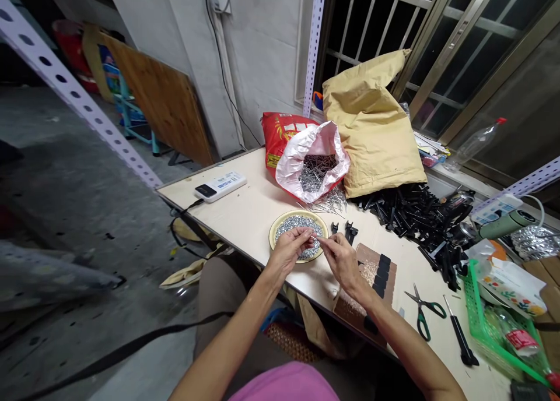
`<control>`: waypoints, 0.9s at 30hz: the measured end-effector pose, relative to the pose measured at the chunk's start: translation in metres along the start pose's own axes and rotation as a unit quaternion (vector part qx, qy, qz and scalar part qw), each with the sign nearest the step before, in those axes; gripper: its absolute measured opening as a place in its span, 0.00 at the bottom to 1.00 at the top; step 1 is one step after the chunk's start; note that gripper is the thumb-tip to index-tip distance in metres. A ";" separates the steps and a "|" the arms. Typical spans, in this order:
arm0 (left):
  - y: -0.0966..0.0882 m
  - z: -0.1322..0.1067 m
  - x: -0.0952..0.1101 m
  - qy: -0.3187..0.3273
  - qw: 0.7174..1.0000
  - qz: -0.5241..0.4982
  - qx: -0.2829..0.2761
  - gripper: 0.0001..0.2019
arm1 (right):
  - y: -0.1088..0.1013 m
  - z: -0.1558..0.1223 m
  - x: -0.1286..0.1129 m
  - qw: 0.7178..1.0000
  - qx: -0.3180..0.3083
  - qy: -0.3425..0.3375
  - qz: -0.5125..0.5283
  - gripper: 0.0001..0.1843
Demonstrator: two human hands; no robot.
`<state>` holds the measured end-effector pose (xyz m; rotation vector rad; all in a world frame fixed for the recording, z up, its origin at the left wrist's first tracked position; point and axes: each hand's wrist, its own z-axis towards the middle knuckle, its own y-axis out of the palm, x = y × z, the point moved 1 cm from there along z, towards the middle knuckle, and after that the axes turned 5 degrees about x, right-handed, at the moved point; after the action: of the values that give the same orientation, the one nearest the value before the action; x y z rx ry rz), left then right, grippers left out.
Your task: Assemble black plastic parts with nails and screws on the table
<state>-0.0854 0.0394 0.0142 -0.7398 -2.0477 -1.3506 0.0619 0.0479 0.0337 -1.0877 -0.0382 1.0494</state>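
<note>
Both my hands meet over a yellow-rimmed plate (278, 225) heaped with small silver metal parts. My left hand (291, 248) has its fingers pinched together over the plate. My right hand (342, 260) is also pinched, and a thin silver nail (315, 238) spans between the two hands' fingertips. Behind the plate an open red and white bag (292, 159) holds many long nails, some spilled on the table. A few black plastic clips (349, 231) lie just right of the plate.
A tan paper sack (371, 127) and a pile of black clips (415, 211) sit at the back right. Nearer are a brown board (371, 278), green-handled scissors (422, 313), a black knife (459, 340) and a green basket (479, 325). A white power strip (221, 185) lies at left.
</note>
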 end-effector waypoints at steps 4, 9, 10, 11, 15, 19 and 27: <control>0.003 -0.004 0.002 0.006 1.000 -0.022 -0.007 0.19 | -0.001 0.001 -0.003 0.999 0.021 0.006 -0.032 0.16; 0.006 -0.006 0.000 0.006 1.000 -0.023 -0.005 0.20 | -0.002 0.001 -0.002 0.999 0.039 0.013 -0.036 0.15; 0.007 -0.006 -0.001 0.008 1.000 -0.019 -0.003 0.20 | -0.003 0.000 -0.002 0.998 0.039 0.015 -0.037 0.14; 0.007 -0.006 -0.002 0.010 1.000 -0.015 -0.001 0.20 | -0.003 0.000 -0.002 0.998 0.037 0.017 -0.039 0.14; 0.007 -0.007 -0.005 0.036 0.999 0.024 0.008 0.19 | -0.002 -0.005 -0.003 0.996 0.035 0.020 -0.081 0.12; 0.008 -0.008 -0.009 0.080 0.993 0.087 0.017 0.18 | -0.003 -0.011 -0.004 0.983 0.051 -0.005 -0.177 0.11; 0.013 -0.009 -0.022 0.032 0.992 0.120 -0.010 0.19 | -0.011 -0.026 0.005 0.967 0.039 -0.002 -0.250 0.12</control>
<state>-0.0595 0.0326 0.0098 -0.9076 -1.8316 -1.2422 0.0846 0.0325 0.0267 -0.9371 -0.2587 0.5919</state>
